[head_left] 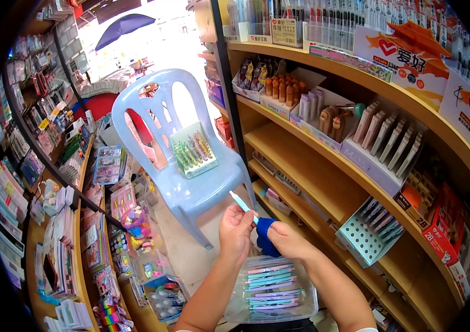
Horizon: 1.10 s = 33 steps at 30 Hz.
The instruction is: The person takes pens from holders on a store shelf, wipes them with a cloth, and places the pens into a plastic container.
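My left hand [237, 231] is closed around a light blue pen [239, 200], its white tip pointing up and away from me. My right hand [290, 241] grips a dark blue cloth [266, 235], which touches the pen's lower end. Below both hands, a clear plastic box [235, 301] holds several pens [273, 285] in pink, turquoise and purple, lying in rows. Ahead stands a light blue plastic chair [190, 191]. On its seat is a pale green box [201, 167] with several upright patterned pens in it.
Wooden shelves [312, 133] at the right carry boxes of pens and stationery. A turquoise perforated basket [362, 241] sits on a lower shelf. Shelves at the left hold notebooks [57, 249] and small goods. A dark umbrella [124, 29] shows in the bright opening behind.
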Available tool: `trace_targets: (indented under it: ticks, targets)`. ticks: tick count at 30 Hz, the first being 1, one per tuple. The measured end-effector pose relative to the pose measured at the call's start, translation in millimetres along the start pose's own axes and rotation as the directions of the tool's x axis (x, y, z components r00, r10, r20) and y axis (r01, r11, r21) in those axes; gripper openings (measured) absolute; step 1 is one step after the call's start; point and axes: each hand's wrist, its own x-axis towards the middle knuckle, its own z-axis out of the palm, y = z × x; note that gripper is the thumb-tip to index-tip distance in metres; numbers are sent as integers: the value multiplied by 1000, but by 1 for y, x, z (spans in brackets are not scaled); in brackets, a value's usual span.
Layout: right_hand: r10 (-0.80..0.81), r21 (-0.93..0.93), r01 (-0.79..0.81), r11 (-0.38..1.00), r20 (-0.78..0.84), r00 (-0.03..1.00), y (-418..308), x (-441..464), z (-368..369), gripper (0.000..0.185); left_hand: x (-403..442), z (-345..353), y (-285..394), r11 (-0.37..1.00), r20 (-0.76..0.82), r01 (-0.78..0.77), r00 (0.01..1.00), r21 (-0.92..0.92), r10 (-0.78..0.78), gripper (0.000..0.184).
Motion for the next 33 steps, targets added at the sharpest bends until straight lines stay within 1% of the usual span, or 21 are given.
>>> trace_targets:
  ticks: [3, 6, 9, 10, 12, 13, 15, 16, 18, 21, 22, 24, 25, 27, 28, 30, 31, 33]
  targets:
    - [16, 54, -17, 998, 14, 1000, -3, -2, -1, 22, 0, 2, 2, 999, 45, -5, 999, -47, 7, 22]
    - [24, 105, -21, 994, -27, 999, -10, -4, 4, 19, -1, 11, 9, 996, 53, 19, 999, -83, -15, 21]
    - [32, 48, -32, 998, 6, 999, -6, -3, 1, 21, -2, 14, 8, 997, 19, 5, 1000, -74, -3, 20]
    - [-15, -43, 14, 999, -6, 1000, -6, -4, 1, 21, -2, 14, 7, 998, 4, -7, 1000, -66, 7, 20]
    - [-110, -224, 103, 969, -17, 994, -6, -4, 4, 19, -1, 9, 4, 997, -21, -28, 999, 70, 29, 18]
    - [-129, -261, 121, 958, -15, 991, -4, -2, 4, 18, -1, 5, 2, 990, -32, -36, 999, 137, 41, 17]
    - [-170, -332, 158, 930, -8, 985, 2, 1, 3, 17, -1, -1, 1, 985, -39, -36, 998, 170, 44, 17]
    - [-160, -289, 152, 945, -3, 987, 1, 1, 3, 17, 0, -2, 1, 982, -41, -36, 998, 187, 44, 17]
    - [-140, -202, 139, 969, 10, 990, -2, -1, 3, 17, -2, 2, 4, 990, -34, -37, 999, 134, 42, 17]
    - [-56, -111, 58, 992, 20, 998, -8, -4, 1, 18, -1, 4, 7, 999, 9, -23, 1000, 40, 23, 22]
    - [-56, -79, 57, 995, 14, 998, -6, -4, 2, 19, -1, 4, 7, 1000, 30, -14, 999, 7, 14, 25]
    - [-55, -14, 55, 998, 1, 998, -3, -4, 2, 20, -2, 12, 13, 999, 13, 4, 1000, -40, -4, 24]
    - [-50, -25, 51, 998, 1, 999, -4, -4, 3, 20, -3, 15, 14, 998, 5, 14, 1000, -63, -13, 24]
    - [-41, -46, 41, 998, 2, 999, -5, -4, 4, 21, -2, 10, 5, 999, -2, -44, 999, 7, 44, 23]
    - [-67, -59, 67, 996, 10, 998, -3, -3, 4, 22, -2, 8, 2, 996, -5, -73, 997, 42, 73, 23]
    - [-119, -84, 121, 989, 29, 992, 2, 1, 3, 23, -3, 7, 4, 991, -13, -67, 998, 113, 69, 21]
    - [-101, -66, 103, 993, 22, 995, 2, 0, 2, 23, -3, 7, 5, 987, -15, -64, 998, 149, 67, 20]
    - [-66, -28, 66, 997, 7, 998, 1, -2, 0, 24, -3, 5, 5, 994, -3, -49, 999, 100, 50, 21]
